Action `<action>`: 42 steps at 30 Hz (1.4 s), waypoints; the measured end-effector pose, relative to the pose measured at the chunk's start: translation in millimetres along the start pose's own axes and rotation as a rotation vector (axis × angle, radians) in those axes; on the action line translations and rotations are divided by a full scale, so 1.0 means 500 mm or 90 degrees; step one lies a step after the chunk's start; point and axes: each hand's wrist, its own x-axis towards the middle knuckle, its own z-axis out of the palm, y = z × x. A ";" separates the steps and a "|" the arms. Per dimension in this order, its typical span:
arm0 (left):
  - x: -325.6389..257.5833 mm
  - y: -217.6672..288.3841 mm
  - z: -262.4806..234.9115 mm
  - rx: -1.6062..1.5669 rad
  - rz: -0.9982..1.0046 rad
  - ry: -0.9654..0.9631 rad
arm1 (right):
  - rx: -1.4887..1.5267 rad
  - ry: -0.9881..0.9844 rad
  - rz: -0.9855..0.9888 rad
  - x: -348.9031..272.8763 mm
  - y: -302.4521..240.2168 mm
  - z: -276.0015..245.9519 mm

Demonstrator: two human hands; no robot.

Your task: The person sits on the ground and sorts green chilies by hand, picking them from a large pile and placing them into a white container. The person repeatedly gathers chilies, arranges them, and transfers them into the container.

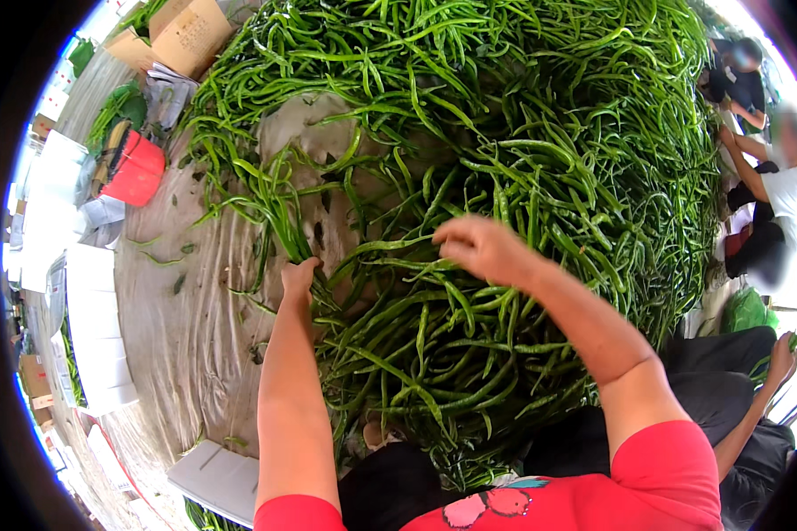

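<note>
Left hand: left hand (297, 276) has its fingers closed around a bunch of green peppers (270, 208), gripping it near the stems so the long pods fan up and away from the fist.
Right hand: right hand (482, 247) hovers over the heap with fingers curled loosely, half open; the fingertips touch the top pods, but whether any pod is pinched cannot be told.
Peppers: pile of peppers (522, 133) fills the middle and upper right of the view; the pods are long, thin, curved, glossy and green, lying tangled in every direction.
Ground cover: clear plastic sheet (186, 301) lies wrinkled under the heap, bare at the left, with a few stray pods and leaves on it.
Boxes: cardboard boxes (181, 35) sit at the top left; flat white cartons (97, 327) line the left edge.
Red thing: red container (135, 170) stands beside the sheet, near the cartons.
Others: people (775, 190) sit at the right rim of the heap.
</note>
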 end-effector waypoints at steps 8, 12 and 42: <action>0.033 0.018 0.068 0.066 -0.045 0.032 | -0.261 0.312 0.171 0.346 0.263 -0.239; 0.053 0.017 0.072 0.176 -0.025 0.082 | -0.402 0.288 0.275 0.457 0.374 -0.235; 0.054 0.043 0.088 0.360 -0.018 0.135 | 0.146 0.221 0.244 0.403 0.190 -0.268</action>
